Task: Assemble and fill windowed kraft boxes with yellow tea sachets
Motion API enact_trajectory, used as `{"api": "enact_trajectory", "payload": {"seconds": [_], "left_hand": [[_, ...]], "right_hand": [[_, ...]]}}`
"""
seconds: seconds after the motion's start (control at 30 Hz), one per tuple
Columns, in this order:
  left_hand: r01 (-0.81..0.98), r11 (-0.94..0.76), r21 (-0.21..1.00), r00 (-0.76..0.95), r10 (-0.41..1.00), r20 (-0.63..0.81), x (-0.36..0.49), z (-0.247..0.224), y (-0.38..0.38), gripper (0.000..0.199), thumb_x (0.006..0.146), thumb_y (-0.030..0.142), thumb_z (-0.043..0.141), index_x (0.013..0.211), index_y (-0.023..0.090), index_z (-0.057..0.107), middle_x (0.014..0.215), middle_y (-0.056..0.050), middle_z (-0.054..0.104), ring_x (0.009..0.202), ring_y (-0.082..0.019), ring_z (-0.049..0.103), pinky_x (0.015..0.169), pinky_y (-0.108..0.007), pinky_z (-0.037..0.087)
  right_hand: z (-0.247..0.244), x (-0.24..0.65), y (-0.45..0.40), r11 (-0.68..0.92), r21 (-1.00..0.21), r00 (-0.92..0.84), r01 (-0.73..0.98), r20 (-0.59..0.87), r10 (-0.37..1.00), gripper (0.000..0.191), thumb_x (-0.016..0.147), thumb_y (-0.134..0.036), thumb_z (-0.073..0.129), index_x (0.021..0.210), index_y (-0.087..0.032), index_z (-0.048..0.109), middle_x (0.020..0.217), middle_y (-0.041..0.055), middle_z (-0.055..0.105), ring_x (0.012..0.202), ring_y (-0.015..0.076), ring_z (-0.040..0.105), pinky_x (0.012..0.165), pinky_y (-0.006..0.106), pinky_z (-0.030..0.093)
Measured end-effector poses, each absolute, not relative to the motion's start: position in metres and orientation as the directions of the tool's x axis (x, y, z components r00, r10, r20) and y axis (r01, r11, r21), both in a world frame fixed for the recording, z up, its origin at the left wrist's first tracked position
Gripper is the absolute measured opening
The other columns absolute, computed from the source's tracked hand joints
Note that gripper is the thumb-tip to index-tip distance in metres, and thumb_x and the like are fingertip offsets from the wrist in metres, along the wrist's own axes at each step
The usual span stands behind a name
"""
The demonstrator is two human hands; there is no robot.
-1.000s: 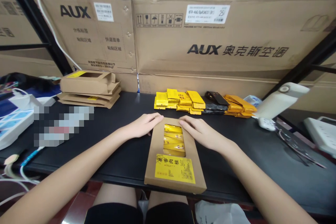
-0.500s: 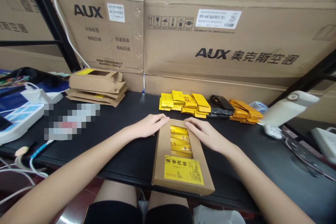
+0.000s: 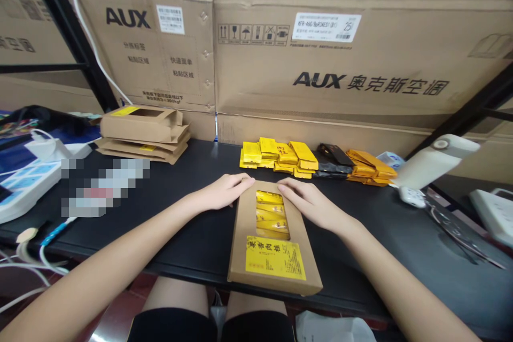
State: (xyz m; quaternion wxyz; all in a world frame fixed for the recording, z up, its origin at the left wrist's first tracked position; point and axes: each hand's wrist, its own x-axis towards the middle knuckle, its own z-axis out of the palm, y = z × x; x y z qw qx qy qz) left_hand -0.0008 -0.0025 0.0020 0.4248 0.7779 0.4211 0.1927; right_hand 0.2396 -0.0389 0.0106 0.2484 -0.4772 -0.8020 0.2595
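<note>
A brown cardboard box [image 3: 301,230] lies flat in front of me, its near end at the table's front edge. Yellow packets [image 3: 272,219] show through the window in its lid, and a yellow label [image 3: 275,258] covers the nearer part. My left hand [image 3: 225,191] grips the far left corner, thumb along the top edge. At the far right corner my right hand [image 3: 308,199] holds the box the same way. The fingertips of both hands are partly hidden behind the box's far end.
Beyond the box are stacked yellow packets [image 3: 276,156], black packets [image 3: 333,160] and orange packets [image 3: 371,165]. More cardboard boxes [image 3: 140,127] are piled at the back left. A white bottle [image 3: 436,160] leans at right. Power strips [image 3: 24,184] and cables lie left; large cartons [image 3: 256,75] stand behind.
The view has shifted slightly, so everything sits a little further left. Both hands keep the same hold on the box, which has not visibly moved on the table.
</note>
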Motion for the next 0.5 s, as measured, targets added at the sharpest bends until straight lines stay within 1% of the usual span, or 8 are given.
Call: {"api": "enact_trajectory", "payload": {"seconds": [0.17, 0.27, 0.5], "left_hand": [[0.486, -0.290, 0.824, 0.573, 0.818, -0.051, -0.0015, 0.0012, -0.0013, 0.051, 0.091, 0.061, 0.034, 0.102, 0.017, 0.059, 0.091, -0.006, 0.064, 0.079, -0.019, 0.062, 0.057, -0.026, 0.054], [0.485, -0.286, 0.827, 0.573, 0.818, -0.053, -0.0014, 0.0018, -0.0017, 0.051, 0.091, 0.060, 0.034, 0.102, 0.017, 0.059, 0.090, -0.006, 0.064, 0.078, -0.019, 0.062, 0.057, -0.026, 0.053], [0.484, -0.279, 0.830, 0.567, 0.822, -0.054, -0.0011, 0.0039, -0.0032, 0.051, 0.091, 0.060, 0.034, 0.103, 0.017, 0.059, 0.093, -0.006, 0.064, 0.082, -0.020, 0.062, 0.057, -0.026, 0.054]], "right_hand": [[0.0104, 0.2393, -0.0387, 0.405, -0.652, -0.420, 0.641, 0.144, 0.896, 0.036, 0.098, -0.045, 0.038, 0.102, -0.018, 0.062, 0.102, 0.0074, 0.068, 0.094, 0.0229, 0.064, 0.084, 0.036, 0.047], [0.0098, 0.2396, -0.0386, 0.410, -0.649, -0.423, 0.641, 0.146, 0.894, 0.037, 0.098, -0.046, 0.038, 0.099, -0.018, 0.062, 0.100, 0.0072, 0.068, 0.094, 0.0229, 0.064, 0.084, 0.036, 0.047], [0.0096, 0.2399, -0.0388, 0.416, -0.645, -0.432, 0.641, 0.145, 0.890, 0.037, 0.099, -0.046, 0.037, 0.101, -0.019, 0.061, 0.102, 0.0070, 0.068, 0.094, 0.0230, 0.063, 0.084, 0.036, 0.047]]}}
